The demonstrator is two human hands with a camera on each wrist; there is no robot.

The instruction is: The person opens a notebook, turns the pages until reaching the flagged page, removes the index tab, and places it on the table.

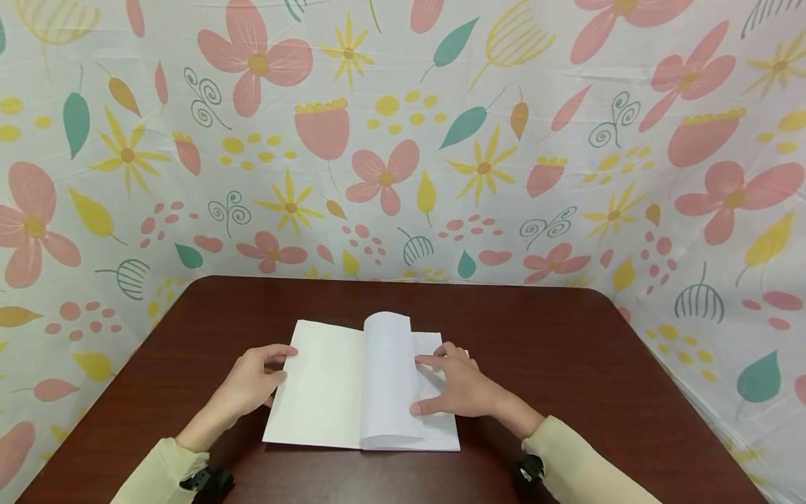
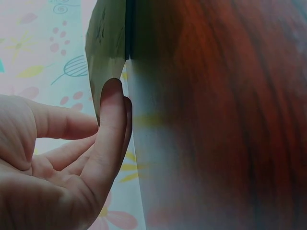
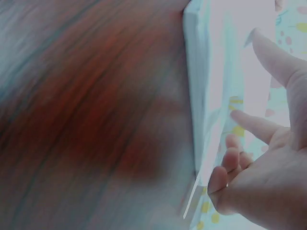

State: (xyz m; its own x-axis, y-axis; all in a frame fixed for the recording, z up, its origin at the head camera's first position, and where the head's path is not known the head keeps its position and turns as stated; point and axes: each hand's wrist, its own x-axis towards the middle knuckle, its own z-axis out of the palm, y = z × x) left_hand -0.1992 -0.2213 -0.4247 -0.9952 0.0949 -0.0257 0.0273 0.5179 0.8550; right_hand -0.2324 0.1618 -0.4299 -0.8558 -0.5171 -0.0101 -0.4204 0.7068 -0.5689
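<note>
An open book (image 1: 321,392) lies on the dark wooden table, its cream left side bare of print. My left hand (image 1: 248,381) pinches the outer left edge between thumb and fingers; in the left wrist view the cover's edge (image 2: 105,45) sits between them. Over the right half, a white page (image 1: 387,381) bulges up in a curve toward the spine. My right hand (image 1: 462,385) reaches over the right half with thumb and index finger spread, their tips at the curled page's free edge. The right wrist view shows the book's thick page block (image 3: 194,86) beside that hand.
The reddish-brown table (image 1: 535,336) extends around the book on all sides. Behind and beside it hangs a white cloth (image 1: 390,231) with a flower and leaf print. Dark wrist devices (image 1: 208,481) sit at both pale sleeves.
</note>
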